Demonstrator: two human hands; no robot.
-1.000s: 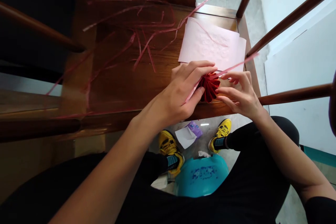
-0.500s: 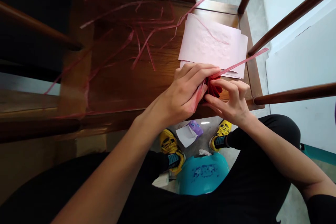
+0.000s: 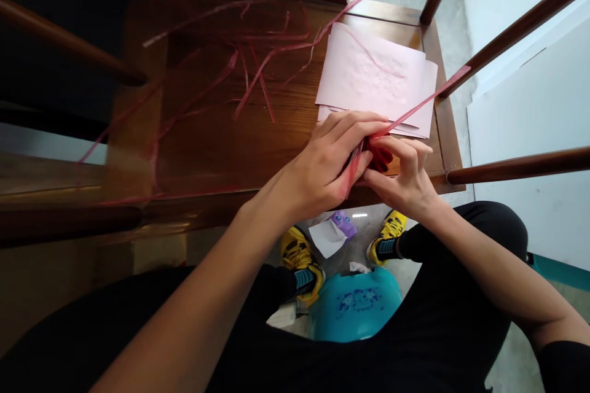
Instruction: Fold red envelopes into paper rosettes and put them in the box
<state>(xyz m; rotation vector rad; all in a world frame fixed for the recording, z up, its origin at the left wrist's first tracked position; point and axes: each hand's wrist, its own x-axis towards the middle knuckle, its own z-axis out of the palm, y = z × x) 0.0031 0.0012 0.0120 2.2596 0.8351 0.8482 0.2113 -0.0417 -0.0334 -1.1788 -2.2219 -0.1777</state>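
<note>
Between my hands is a small folded red piece (image 3: 380,158) with pleat-like ridges, perhaps paper; much of it is covered by fingers. My left hand (image 3: 329,156) is closed around its left side, and a pink plastic strip (image 3: 426,100) runs out from under those fingers toward the upper right. Another length of strip hangs over the left thumb. My right hand (image 3: 405,169) pinches the red piece from the right with thumb and index finger, the other fingers curled. Both hands are above the front edge of a brown wooden seat (image 3: 207,153).
Several loose pink strips (image 3: 262,67) lie across the seat's left and middle. Pinkish-white paper sheets (image 3: 373,77) lie behind my hands, one strip on top. Wooden bars (image 3: 520,164) border the right. Below are a blue plastic stool (image 3: 357,313), yellow shoes (image 3: 299,258) and a purple packet (image 3: 343,224).
My right fingers have shifted slightly left, closer to my left hand. The free end of the pink strip has swung up a little. The strip over the left thumb has moved slightly.
</note>
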